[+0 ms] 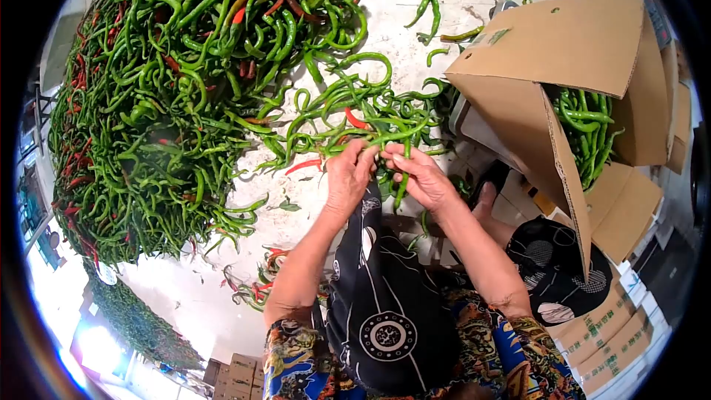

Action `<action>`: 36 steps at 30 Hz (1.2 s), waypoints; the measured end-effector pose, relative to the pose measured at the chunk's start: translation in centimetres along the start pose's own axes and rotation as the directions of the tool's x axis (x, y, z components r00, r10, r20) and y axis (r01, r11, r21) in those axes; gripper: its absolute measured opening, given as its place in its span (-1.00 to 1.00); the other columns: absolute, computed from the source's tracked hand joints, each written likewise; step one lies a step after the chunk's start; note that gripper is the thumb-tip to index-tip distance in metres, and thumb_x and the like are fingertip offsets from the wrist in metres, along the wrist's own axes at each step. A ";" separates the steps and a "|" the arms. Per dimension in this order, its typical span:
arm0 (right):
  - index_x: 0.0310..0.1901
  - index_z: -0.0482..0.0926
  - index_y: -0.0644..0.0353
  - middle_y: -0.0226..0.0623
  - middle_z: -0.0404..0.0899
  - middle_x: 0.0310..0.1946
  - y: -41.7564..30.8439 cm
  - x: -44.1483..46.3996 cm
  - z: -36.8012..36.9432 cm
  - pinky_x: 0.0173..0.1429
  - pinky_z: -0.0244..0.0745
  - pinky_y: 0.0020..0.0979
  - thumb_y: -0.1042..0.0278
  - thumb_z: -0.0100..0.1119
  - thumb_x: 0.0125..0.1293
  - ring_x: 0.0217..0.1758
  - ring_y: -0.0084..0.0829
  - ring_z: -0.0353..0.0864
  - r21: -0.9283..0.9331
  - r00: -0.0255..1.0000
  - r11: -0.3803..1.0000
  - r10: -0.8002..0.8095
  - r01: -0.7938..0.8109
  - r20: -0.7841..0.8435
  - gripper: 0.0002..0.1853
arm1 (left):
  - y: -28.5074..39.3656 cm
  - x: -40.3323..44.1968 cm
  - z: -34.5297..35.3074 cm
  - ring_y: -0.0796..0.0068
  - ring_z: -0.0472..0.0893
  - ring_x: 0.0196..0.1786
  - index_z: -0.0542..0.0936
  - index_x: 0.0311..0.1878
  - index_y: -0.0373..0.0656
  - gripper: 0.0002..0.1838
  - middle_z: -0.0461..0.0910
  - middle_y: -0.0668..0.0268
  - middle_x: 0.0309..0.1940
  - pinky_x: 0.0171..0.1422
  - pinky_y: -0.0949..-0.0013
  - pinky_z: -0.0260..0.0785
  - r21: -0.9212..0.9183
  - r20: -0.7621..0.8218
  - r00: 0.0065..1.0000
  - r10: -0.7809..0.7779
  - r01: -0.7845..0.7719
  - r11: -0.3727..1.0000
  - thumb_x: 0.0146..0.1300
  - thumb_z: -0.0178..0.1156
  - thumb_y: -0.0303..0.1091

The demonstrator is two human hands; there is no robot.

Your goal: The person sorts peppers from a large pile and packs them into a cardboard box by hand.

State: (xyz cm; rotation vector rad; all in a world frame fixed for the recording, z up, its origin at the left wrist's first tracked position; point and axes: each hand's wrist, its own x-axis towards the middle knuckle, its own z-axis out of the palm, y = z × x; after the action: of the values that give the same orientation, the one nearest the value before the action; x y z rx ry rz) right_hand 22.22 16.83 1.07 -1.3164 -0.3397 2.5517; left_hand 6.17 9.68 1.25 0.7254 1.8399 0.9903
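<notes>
Right hand (424,179): fingers curled closed round green pepper (401,194), tip hanging toward 6 o'clock. Left hand (348,178): fingertips bunched close beside; hold cannot be told. Hands meet centrally, presumably for finger control. Pepper heap (163,141) at 10 o'clock. Carton (511,109) at 2 o'clock, flaps (555,41) spread, likely for access; packed peppers (585,126) within.

- Single head-worn camera, wide round view, looking steeply down and forward.
- It sits close above the hands (348,181), left of the cardboard box (559,41).
</notes>
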 end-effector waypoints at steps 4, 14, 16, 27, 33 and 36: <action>-0.04 0.57 0.15 -0.52 0.56 -0.22 -0.7 0.8 0.2 -0.25 0.24 -0.59 0.25 0.30 0.28 -0.24 -0.67 0.44 -0.103 0.994 0.993 -0.070 0.061 -0.087 -0.72 | 1.1 -0.6 1.9 0.15 0.63 -0.46 0.62 -0.10 -0.24 -0.79 0.63 0.10 -0.47 -0.33 0.28 0.46 -0.005 0.144 0.989 0.026 -0.026 1.000 0.25 0.21 -0.37; 0.03 0.63 0.16 -0.35 0.64 -0.16 -3.7 0.3 -1.2 0.00 0.44 -0.47 0.36 0.18 0.30 -0.18 -0.45 0.58 -0.867 0.740 0.477 -0.634 0.146 -0.224 -0.72 | -3.7 4.0 -1.3 -0.01 0.58 -0.14 0.59 -0.05 -0.21 -0.71 0.59 0.02 -0.21 -0.03 0.10 0.43 0.436 0.126 0.941 0.314 -0.337 0.834 0.14 0.21 -0.40; 0.12 0.59 0.14 -0.44 0.62 -0.16 -3.4 -0.1 -2.8 -0.01 0.43 -0.48 0.33 0.13 0.36 -0.18 -0.52 0.54 -0.780 0.807 0.592 -0.552 0.203 -0.208 -0.68 | -3.9 5.5 -3.0 0.01 0.52 -0.09 0.56 -0.03 -0.16 -0.67 0.55 0.09 -0.14 -0.02 0.07 0.41 0.725 -0.041 0.920 0.391 -0.242 0.645 0.07 0.21 -0.47; 0.35 0.22 0.18 -0.47 0.40 -0.38 -4.8 -3.6 -1.9 -0.38 0.36 -0.57 0.27 0.18 0.33 -0.41 -0.68 0.35 -0.308 0.986 0.949 -0.114 0.071 -0.121 -0.40 | -4.5 4.3 -6.6 -0.01 0.60 -0.26 0.48 0.14 -0.13 -0.55 0.57 0.06 -0.22 -0.20 0.09 0.47 0.681 -0.074 0.934 0.349 -0.209 0.702 0.11 0.19 -0.48; 0.17 0.45 0.35 -0.35 0.59 -0.21 -2.9 -3.7 -2.7 -0.28 0.38 -0.62 0.28 0.24 0.32 -0.35 -0.65 0.46 -0.142 0.991 0.989 0.032 -0.050 -0.127 -0.54 | -0.7 -0.4 -2.6 0.36 0.68 -0.32 0.55 0.03 -0.32 -0.71 0.65 0.08 -0.31 -0.28 0.32 0.48 0.222 -0.209 0.956 0.208 -0.161 0.962 0.27 0.19 -0.45; 0.11 0.49 0.28 -0.37 0.60 -0.17 -1.9 -3.2 -2.3 -0.20 0.40 -0.59 0.35 0.26 0.30 -0.25 -0.65 0.50 -0.106 0.998 0.994 0.006 -0.012 -0.058 -0.62 | 1.2 -1.3 0.4 0.15 0.65 -0.19 0.54 0.07 -0.29 -0.62 0.62 0.06 -0.24 -0.11 0.25 0.48 0.194 -0.078 0.936 0.343 -0.323 0.926 0.17 0.28 -0.45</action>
State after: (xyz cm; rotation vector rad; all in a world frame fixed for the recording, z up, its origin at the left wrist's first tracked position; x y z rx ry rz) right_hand 26.11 17.75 2.84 -1.4294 -0.4642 2.5285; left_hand 7.13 9.43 2.75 1.1431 1.9588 1.1083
